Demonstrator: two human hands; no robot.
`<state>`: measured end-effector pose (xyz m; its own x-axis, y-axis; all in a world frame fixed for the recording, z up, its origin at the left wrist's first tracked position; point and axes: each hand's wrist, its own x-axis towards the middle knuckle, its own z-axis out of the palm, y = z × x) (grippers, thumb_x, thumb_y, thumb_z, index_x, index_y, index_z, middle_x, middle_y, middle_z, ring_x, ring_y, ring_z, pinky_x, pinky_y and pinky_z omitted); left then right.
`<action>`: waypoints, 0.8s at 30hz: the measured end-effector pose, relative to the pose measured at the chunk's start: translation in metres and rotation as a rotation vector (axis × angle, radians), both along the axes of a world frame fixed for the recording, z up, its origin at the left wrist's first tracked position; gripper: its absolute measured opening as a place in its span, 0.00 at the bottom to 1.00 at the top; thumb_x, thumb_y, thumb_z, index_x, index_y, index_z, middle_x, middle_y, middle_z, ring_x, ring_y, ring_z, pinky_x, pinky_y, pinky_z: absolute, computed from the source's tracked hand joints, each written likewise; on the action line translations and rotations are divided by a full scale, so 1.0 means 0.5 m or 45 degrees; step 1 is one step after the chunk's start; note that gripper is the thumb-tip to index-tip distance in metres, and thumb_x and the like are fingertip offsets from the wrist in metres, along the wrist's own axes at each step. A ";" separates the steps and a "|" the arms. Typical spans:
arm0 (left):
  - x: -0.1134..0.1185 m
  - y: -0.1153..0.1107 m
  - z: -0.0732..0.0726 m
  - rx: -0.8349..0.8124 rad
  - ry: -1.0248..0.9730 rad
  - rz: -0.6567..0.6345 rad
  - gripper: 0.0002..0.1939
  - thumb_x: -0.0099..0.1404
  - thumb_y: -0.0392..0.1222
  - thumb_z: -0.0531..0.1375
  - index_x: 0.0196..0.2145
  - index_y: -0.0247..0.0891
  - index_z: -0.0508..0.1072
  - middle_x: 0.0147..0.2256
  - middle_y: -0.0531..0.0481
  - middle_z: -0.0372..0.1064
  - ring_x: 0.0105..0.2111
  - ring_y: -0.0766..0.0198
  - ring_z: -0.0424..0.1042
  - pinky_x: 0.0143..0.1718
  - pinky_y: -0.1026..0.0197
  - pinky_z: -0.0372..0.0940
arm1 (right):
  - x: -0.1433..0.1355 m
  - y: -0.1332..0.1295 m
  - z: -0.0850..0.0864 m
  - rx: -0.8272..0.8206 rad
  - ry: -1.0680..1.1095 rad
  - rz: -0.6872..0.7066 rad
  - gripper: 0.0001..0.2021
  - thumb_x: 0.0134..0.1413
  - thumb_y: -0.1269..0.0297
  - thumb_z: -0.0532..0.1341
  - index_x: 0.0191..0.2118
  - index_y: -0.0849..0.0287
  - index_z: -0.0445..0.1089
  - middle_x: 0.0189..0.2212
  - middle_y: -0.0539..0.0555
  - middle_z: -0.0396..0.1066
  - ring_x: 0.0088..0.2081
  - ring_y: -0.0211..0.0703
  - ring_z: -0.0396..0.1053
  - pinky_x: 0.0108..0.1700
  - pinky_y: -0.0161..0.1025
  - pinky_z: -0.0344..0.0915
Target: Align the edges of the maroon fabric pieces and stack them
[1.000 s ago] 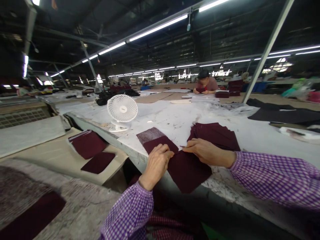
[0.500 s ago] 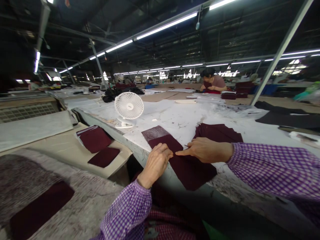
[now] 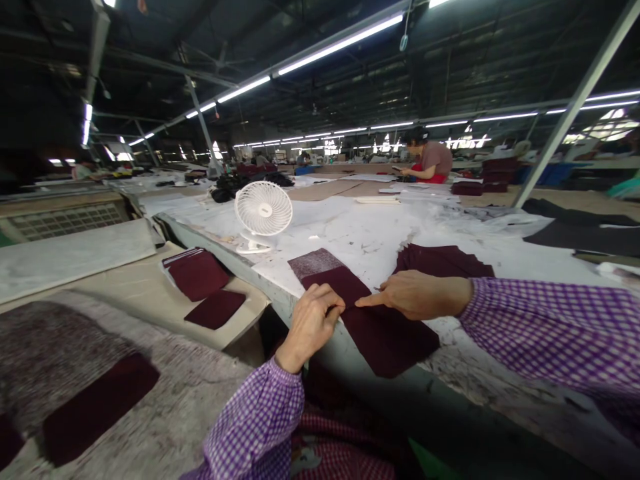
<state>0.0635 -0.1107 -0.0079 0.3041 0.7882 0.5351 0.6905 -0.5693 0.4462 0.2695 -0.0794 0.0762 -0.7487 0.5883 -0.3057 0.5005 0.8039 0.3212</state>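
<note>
A long maroon fabric piece (image 3: 385, 337) lies on the white-covered table (image 3: 345, 223), its lower end over the near edge. My left hand (image 3: 311, 321) pinches the fabric's left edge between thumb and forefinger. From the right, my right hand (image 3: 417, 295) presses on the fabric with its forefinger stretched out; its other fingers are curled, and a small metal tip shows by them, too small to name. A speckled grey-maroon patch (image 3: 315, 263) forms the far end of the fabric. Behind my right hand is a stack of maroon pieces (image 3: 440, 259).
A white fan (image 3: 264, 210) stands near the table's left edge. More maroon pieces (image 3: 197, 275) lie on a beige surface to the left, another (image 3: 103, 407) on a speckled cloth. Across the table is a person (image 3: 434, 160), beside dark fabric stacks (image 3: 500, 175).
The view has shifted slightly, so most things sit a little further right. My hands keep nearly the same place on the fabric. The person across has turned and lowered their arms.
</note>
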 end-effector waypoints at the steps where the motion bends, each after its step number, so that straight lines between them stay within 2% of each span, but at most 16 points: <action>1: 0.000 0.000 -0.001 0.004 -0.005 0.002 0.08 0.62 0.34 0.55 0.28 0.39 0.73 0.31 0.51 0.68 0.34 0.62 0.63 0.38 0.59 0.60 | -0.002 0.002 0.003 -0.004 0.001 -0.004 0.36 0.44 0.82 0.51 0.61 0.49 0.56 0.33 0.56 0.73 0.31 0.43 0.69 0.31 0.36 0.56; 6: -0.011 0.001 0.000 -0.014 -0.009 -0.034 0.09 0.64 0.36 0.55 0.29 0.39 0.75 0.31 0.51 0.69 0.34 0.63 0.64 0.37 0.60 0.60 | -0.023 0.001 0.012 -0.003 -0.019 0.074 0.35 0.45 0.81 0.52 0.60 0.49 0.57 0.25 0.53 0.71 0.25 0.39 0.66 0.27 0.34 0.53; 11: -0.038 -0.005 0.002 -0.110 -0.146 -0.107 0.09 0.65 0.37 0.54 0.31 0.38 0.73 0.33 0.50 0.70 0.35 0.63 0.67 0.40 0.60 0.61 | -0.029 -0.010 -0.014 0.114 -0.032 0.178 0.32 0.54 0.80 0.50 0.62 0.49 0.53 0.22 0.53 0.70 0.21 0.38 0.63 0.24 0.34 0.48; 13: -0.045 -0.010 0.001 -0.126 -0.195 -0.115 0.05 0.63 0.40 0.57 0.35 0.38 0.72 0.34 0.50 0.70 0.37 0.63 0.67 0.41 0.59 0.61 | -0.021 -0.008 -0.027 0.170 0.059 0.132 0.27 0.57 0.74 0.51 0.62 0.51 0.54 0.22 0.53 0.69 0.21 0.38 0.62 0.25 0.34 0.49; 15: -0.047 -0.014 0.000 -0.125 -0.189 -0.112 0.10 0.58 0.43 0.63 0.37 0.38 0.71 0.35 0.50 0.69 0.38 0.61 0.67 0.42 0.58 0.62 | -0.014 -0.002 -0.033 0.177 0.184 0.023 0.25 0.58 0.66 0.55 0.61 0.53 0.55 0.26 0.55 0.71 0.24 0.40 0.64 0.26 0.35 0.52; 17: -0.046 -0.014 -0.001 -0.113 -0.147 -0.106 0.15 0.54 0.43 0.66 0.39 0.39 0.71 0.36 0.49 0.69 0.38 0.60 0.67 0.42 0.57 0.62 | -0.011 0.009 -0.030 0.065 0.296 -0.085 0.25 0.56 0.60 0.59 0.58 0.56 0.60 0.31 0.57 0.71 0.29 0.42 0.67 0.30 0.35 0.55; 19: -0.046 -0.010 -0.002 -0.108 -0.103 -0.110 0.14 0.53 0.41 0.67 0.38 0.39 0.72 0.36 0.49 0.69 0.39 0.59 0.67 0.43 0.56 0.62 | -0.010 0.023 -0.017 -0.121 0.379 -0.126 0.18 0.53 0.60 0.61 0.50 0.59 0.68 0.33 0.56 0.71 0.34 0.43 0.67 0.34 0.36 0.57; 21: -0.047 -0.005 0.000 -0.117 -0.090 -0.128 0.11 0.54 0.37 0.65 0.37 0.40 0.73 0.37 0.49 0.70 0.40 0.59 0.68 0.44 0.56 0.62 | 0.003 0.039 0.006 -0.309 0.478 -0.112 0.10 0.52 0.61 0.61 0.39 0.61 0.71 0.32 0.54 0.71 0.35 0.42 0.66 0.36 0.36 0.58; 24: -0.052 0.002 0.005 -0.152 -0.110 -0.175 0.08 0.57 0.35 0.63 0.36 0.42 0.75 0.37 0.50 0.71 0.40 0.60 0.69 0.45 0.57 0.63 | 0.070 0.070 0.046 -0.471 0.660 -0.183 0.11 0.56 0.60 0.56 0.33 0.62 0.70 0.30 0.53 0.70 0.32 0.40 0.66 0.33 0.35 0.59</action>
